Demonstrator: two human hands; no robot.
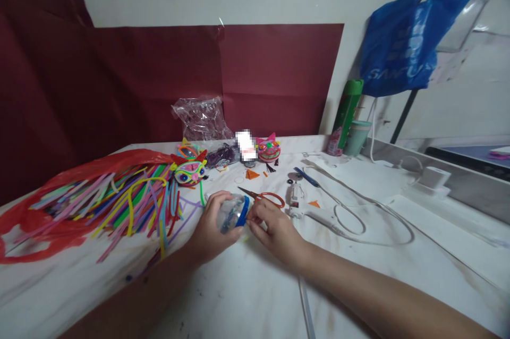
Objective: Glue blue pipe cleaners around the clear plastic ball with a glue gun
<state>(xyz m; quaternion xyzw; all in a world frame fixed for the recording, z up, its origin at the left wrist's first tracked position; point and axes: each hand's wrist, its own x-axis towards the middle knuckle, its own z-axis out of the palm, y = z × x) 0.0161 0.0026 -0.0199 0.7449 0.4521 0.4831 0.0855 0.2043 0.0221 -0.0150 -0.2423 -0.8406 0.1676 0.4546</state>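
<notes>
My left hand [216, 225] is wrapped round a clear plastic bottle piece [229, 212] with a blue band [243, 211] round its right-hand rim. My right hand [273, 230] is closed in a pinch, with its fingertips at the lower edge of that band. What lies between those fingertips is too small to make out. Just behind my right hand lie scissors [271, 199] with orange handles, their blades pointing left. A white hot glue gun [319, 215] rests to the right, its nozzle end near a small orange scrap [314, 204].
Colourful pipe cleaners [131, 201] spread over a red plastic bag [51, 240] at the left. Decorated animal faces [190, 172] and a pink one [269, 149] stand farther back. A blue-handled tool [306, 177], a white cable [382, 203], a green spray can [347, 110] and a cup [357, 137] are at the right.
</notes>
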